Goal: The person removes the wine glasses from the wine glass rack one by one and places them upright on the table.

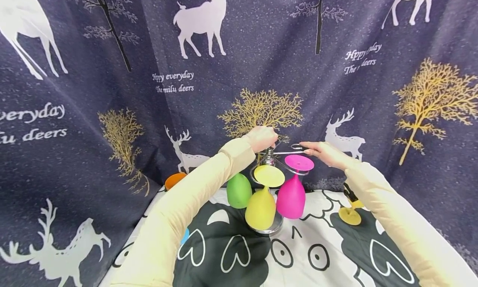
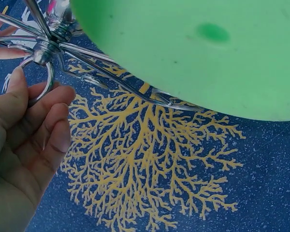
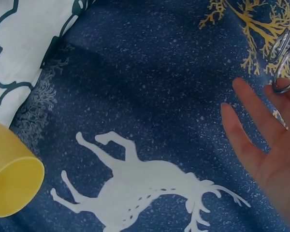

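A metal wine glass rack (image 1: 269, 159) stands on the patterned cloth. Upside down on its arms hang a green goblet (image 1: 239, 191), a yellow goblet (image 1: 260, 210) and a pink goblet (image 1: 291, 199). My left hand (image 1: 261, 138) is at the rack's top; the left wrist view shows its thumb and forefinger pinching the ring (image 2: 50, 77) there. Round foot of the green goblet (image 2: 183, 58) fills much of that view. My right hand (image 1: 325, 151) holds the looped end of a rack arm (image 3: 280, 72) between thumb and fingers, its other fingers spread out.
Partly behind my left sleeve are an orange cup (image 1: 174, 180) and a blue object (image 1: 185, 236). Near my right sleeve, a yellow goblet (image 1: 349, 216) is partly covered; its bowl (image 3: 14, 169) shows in the right wrist view. A dark printed curtain (image 1: 239, 71) hangs behind.
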Available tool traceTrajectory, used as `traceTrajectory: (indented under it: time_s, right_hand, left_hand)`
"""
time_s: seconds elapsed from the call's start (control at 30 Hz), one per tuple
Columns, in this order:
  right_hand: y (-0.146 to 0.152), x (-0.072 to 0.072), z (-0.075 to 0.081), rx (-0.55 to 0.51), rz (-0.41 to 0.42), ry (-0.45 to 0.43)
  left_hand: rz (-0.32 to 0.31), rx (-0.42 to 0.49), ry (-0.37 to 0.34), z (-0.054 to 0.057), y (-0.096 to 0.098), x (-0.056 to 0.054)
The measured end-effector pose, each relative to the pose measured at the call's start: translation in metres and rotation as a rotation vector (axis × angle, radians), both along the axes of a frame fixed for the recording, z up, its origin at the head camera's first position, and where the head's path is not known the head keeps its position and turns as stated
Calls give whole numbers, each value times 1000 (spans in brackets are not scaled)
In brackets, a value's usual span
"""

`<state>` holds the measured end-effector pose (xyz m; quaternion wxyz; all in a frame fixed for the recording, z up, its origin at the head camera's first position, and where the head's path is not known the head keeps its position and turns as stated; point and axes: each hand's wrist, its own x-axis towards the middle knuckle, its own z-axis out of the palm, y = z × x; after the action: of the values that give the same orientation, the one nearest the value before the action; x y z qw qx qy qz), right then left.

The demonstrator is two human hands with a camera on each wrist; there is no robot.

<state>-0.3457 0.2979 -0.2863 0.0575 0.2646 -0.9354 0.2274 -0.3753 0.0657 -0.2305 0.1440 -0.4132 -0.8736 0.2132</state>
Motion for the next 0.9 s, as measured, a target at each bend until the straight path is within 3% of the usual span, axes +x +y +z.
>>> traceTrajectory:
  time_s: [0.33, 0.47, 0.9]
  right_hand:
    - [-1, -4, 1, 15, -18, 14]
    - [-2, -4, 2, 14, -30, 16]
    - [-5, 13, 10, 34, -74, 77]
  left_hand:
    - [23, 26, -35, 3, 3, 3]
    - [24, 34, -11, 3, 2, 3]
    - [5, 91, -80, -1, -5, 0]
